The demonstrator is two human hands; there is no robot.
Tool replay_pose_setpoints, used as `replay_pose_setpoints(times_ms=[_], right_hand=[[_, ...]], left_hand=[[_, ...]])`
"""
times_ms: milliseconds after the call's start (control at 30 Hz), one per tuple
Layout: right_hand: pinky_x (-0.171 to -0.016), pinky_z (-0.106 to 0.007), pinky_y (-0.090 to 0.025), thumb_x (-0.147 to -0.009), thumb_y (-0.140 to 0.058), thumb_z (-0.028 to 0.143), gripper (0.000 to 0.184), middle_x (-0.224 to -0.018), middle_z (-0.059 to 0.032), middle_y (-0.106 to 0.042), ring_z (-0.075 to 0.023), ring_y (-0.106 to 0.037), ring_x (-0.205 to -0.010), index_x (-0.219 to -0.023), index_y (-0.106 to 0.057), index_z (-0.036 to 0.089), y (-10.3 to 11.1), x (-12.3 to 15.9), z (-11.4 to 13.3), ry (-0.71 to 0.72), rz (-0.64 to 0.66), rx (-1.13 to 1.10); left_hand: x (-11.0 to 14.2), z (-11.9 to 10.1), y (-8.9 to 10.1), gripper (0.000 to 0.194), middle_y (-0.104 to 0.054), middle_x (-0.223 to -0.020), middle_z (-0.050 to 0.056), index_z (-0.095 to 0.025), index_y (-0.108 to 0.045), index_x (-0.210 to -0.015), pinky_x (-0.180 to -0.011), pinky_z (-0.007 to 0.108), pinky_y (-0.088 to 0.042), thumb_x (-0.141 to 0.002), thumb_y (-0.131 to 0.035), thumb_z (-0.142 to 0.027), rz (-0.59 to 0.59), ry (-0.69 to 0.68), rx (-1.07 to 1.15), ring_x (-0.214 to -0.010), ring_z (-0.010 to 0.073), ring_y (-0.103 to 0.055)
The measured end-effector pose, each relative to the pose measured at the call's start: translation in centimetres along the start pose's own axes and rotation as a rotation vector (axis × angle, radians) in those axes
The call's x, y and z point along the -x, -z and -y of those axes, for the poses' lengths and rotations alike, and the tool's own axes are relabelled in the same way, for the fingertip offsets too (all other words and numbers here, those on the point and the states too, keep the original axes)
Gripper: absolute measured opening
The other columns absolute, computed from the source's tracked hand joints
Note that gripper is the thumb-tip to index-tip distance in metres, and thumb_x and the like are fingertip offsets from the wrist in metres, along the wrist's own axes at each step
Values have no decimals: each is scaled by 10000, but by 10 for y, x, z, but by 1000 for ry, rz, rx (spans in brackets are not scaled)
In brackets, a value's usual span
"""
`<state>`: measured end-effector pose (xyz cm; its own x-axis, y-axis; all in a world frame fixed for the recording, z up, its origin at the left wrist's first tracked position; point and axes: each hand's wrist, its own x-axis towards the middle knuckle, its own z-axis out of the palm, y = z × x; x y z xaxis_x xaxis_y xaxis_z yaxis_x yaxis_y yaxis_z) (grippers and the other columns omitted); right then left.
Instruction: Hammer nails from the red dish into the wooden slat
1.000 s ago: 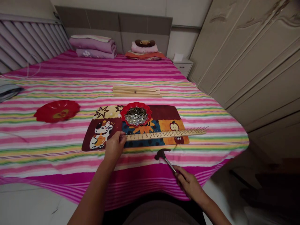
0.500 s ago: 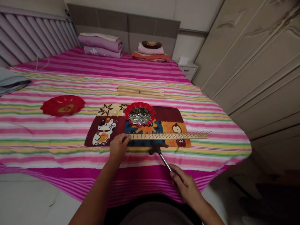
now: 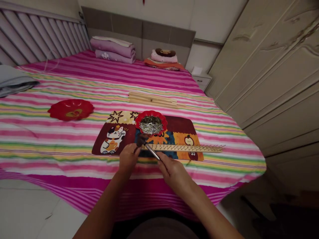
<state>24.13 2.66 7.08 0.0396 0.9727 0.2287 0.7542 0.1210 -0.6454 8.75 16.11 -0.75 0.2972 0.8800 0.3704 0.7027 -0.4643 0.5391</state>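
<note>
Hammer (image 3: 149,147) (likely head-heavy, best held by handle (image 3: 154,154)) is gripped by right fingers (image 3: 164,160); left fingers' (image 3: 134,150) hold cannot be told.

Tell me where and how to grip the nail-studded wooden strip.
Likely best: the right end of the wooden strip, pinched by its long edges, coming low from the near side. Slanting nails crowd the top, that end extends past the mat, and the left hand and hammer occupy the other end.
</note>
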Motion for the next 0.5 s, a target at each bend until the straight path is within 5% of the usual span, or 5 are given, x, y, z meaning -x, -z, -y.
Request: replay_pose_setpoints(times_ms=[267,500], right_hand=[[-733,-253,-542,-932,-404,269,369,-929,-51,-719,-165,-686,-786,-1274,-522,202,14,44,-9,-108,11,-96],[-812,-316,-533,-886,-421,390,437,-1038,-122,-714,-235,-678,-942,-1192,-607,139,3,109,-74,-365,39,-152]], left_hand=[[0,-3,1,150,-691,-859,37,-213,-647,-788,-763,269,-448,-797,-513,-281,5,37,111,-827,172,-603],[-6,-3,16,232,-705,-870,21,-202,-632,-947,-757,267,-471,-773,-501,-283,104,172,236,-811,164,-631]])
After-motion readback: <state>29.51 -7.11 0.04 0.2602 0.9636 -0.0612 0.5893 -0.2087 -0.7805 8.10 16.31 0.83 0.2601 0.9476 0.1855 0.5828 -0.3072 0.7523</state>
